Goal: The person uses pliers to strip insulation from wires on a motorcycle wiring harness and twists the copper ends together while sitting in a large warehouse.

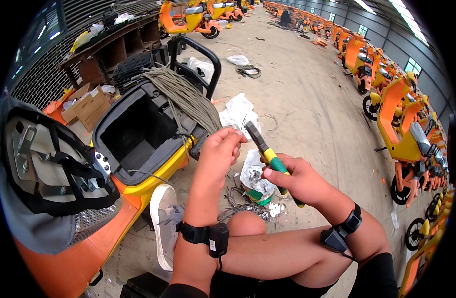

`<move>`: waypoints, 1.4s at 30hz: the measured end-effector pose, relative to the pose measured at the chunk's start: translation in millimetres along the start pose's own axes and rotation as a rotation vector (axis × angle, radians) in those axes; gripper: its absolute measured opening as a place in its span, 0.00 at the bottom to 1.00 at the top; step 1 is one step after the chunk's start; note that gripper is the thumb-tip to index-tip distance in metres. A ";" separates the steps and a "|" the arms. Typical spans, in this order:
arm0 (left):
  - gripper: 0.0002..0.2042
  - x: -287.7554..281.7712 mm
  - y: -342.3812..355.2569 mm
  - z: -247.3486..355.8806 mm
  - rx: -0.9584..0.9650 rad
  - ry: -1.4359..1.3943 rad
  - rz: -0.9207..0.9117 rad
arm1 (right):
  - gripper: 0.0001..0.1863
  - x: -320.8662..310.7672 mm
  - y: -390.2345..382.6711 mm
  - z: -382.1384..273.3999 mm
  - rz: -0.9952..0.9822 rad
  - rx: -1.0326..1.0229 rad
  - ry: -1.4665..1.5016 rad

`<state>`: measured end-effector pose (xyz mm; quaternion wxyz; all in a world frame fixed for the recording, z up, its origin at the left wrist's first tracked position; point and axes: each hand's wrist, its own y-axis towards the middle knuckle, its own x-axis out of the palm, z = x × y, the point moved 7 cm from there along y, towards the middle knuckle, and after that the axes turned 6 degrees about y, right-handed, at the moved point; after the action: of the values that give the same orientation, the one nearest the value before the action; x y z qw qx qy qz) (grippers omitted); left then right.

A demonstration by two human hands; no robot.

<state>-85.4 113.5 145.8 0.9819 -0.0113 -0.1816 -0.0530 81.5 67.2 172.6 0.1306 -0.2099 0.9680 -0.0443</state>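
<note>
My left hand (pixel 219 153) is closed in a pinch on a thin wire (pixel 244 120), whose short end sticks up past the fingertips. My right hand (pixel 298 180) is wrapped round a pair of pliers (pixel 268 154) with green and yellow handles. The dark jaws point up and to the left, close to the wire; whether they touch it I cannot tell. To the left stands an orange and yellow scooter (pixel 151 183) with its seat (pixel 44 169) tipped up and its dark storage box (pixel 138 129) uncovered. A bundle of grey-green cable (pixel 186 97) lies over the scooter's rear.
Below my hands are an opened bag (pixel 258 181) of small parts and scattered wire scraps (pixel 233 201). White plastic (pixel 238 110) lies on the floor ahead. A cardboard box (pixel 86 107) and a brown desk (pixel 114 47) stand far left. Rows of scooters (pixel 394 119) line the right side.
</note>
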 end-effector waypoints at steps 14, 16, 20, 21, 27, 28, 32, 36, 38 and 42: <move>0.09 6.1 -10.8 2.8 -0.073 0.065 -0.114 | 0.19 -0.1 -5.1 -8.1 0.033 -0.049 -0.182; 0.09 5.1 -12.6 -0.1 -0.089 0.071 -0.111 | 0.18 0.0 -6.7 -6.8 0.038 -0.094 -0.177; 0.10 0.6 -14.9 -1.7 -0.113 0.086 -0.094 | 0.17 2.7 -6.8 -5.5 0.021 -0.051 -0.151; 0.10 -0.8 -15.2 -1.3 -0.117 0.094 -0.091 | 0.17 3.2 -5.8 -4.4 0.018 -0.053 -0.163; 0.09 2.7 -16.2 0.2 -0.116 0.052 -0.119 | 0.17 0.6 -6.9 -9.0 0.007 -0.097 -0.235; 0.09 3.3 -16.8 0.5 -0.119 0.048 -0.120 | 0.17 -0.3 -7.3 -9.3 0.005 -0.118 -0.245; 0.09 4.9 -16.3 1.1 -0.125 0.031 -0.136 | 0.18 -1.3 -9.7 -8.6 0.003 -0.078 -0.198; 0.09 5.2 -16.2 0.0 -0.125 0.015 -0.146 | 0.19 -2.1 -10.6 -8.7 -0.003 -0.051 -0.186; 0.09 6.6 -16.4 0.3 -0.130 0.015 -0.155 | 0.19 -3.0 -11.3 -7.3 0.000 -0.065 -0.176; 0.09 11.0 -16.3 1.7 -0.112 0.029 -0.172 | 0.19 -7.2 -11.7 -4.3 0.015 -0.150 -0.198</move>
<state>-77.6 96.3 151.4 0.9741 -0.0500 -0.1644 -0.1472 91.2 59.7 180.1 0.2100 -0.2154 0.9524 0.0500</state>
